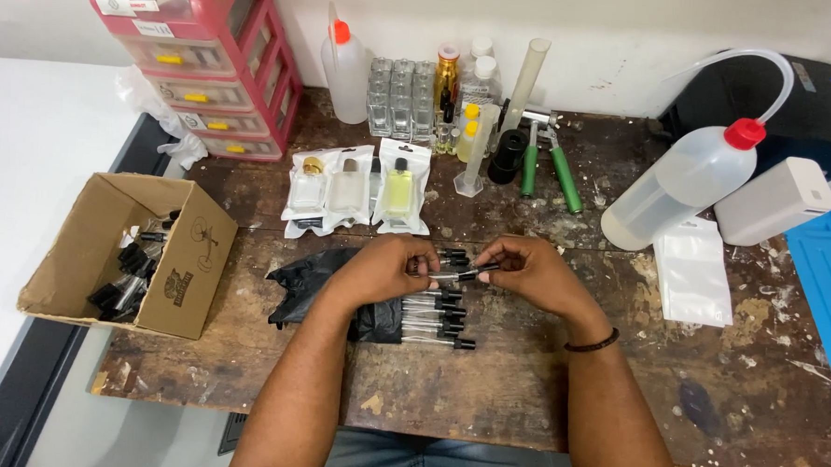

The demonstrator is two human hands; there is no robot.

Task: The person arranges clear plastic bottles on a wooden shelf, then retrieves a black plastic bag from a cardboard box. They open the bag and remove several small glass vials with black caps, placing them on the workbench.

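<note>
I see my left hand (388, 266) and right hand (526, 269) pinching one slim clear black-capped vial (453, 275) together, above a row of alike vials (435, 323) (on black plastic (315, 280)).

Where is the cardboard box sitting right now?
In the head view, the cardboard box sits at the wooden table's left edge, left of the black plastic sheet.

We see the scene brightly and evenly lit, seemingly from above; shadows are soft and short, the faintest pooling beneath the hands and along the table's (520, 397) near edge; the white surface (36, 152) at the left and the wall (610, 46) beyond the far edge verge on overexposure; focus is fairly sharp at the centre, softer toward the corners; straight lines bow slightly at the picture's margins.
</note>
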